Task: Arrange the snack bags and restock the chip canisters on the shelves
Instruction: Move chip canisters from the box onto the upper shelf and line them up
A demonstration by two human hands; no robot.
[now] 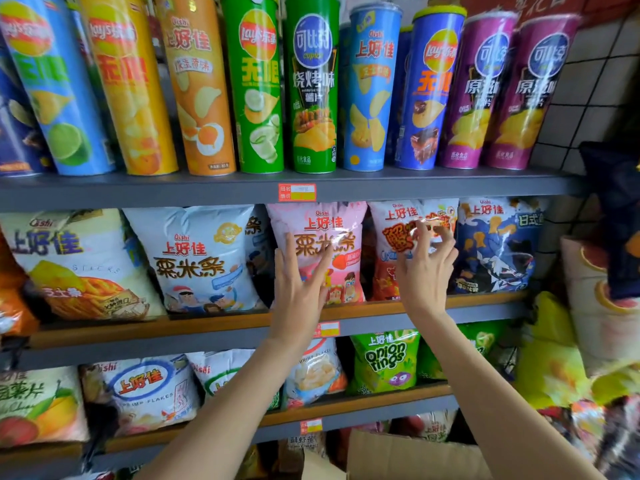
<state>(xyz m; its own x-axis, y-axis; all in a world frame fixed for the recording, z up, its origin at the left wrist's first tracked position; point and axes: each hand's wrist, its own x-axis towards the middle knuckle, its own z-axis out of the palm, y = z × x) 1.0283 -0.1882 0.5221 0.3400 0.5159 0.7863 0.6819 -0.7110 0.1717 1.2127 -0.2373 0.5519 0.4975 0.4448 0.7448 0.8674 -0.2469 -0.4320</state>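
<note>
On the middle shelf (207, 325) stands a row of snack bags. My left hand (298, 289) lies flat with straight fingers against the pink Oishi bag (318, 223). My right hand (424, 268) is in front of the white and red Oishi bag (391, 216), its fingers loosely curled at the bag's face; whether it pinches the bag is unclear. A blue Oishi bag (498, 244) stands to the right, a white one (194, 258) to the left. Several chip canisters line the top shelf, among them a green one (313, 84) and a purple one (479, 88).
The lower shelf holds more bags, including a green onion rings bag (386, 362) and a shrimp flakes bag (145, 389). A cardboard box (408, 455) sits below. More bags hang on a wire grid (595, 98) at the right. A price tag (297, 192) marks the top shelf edge.
</note>
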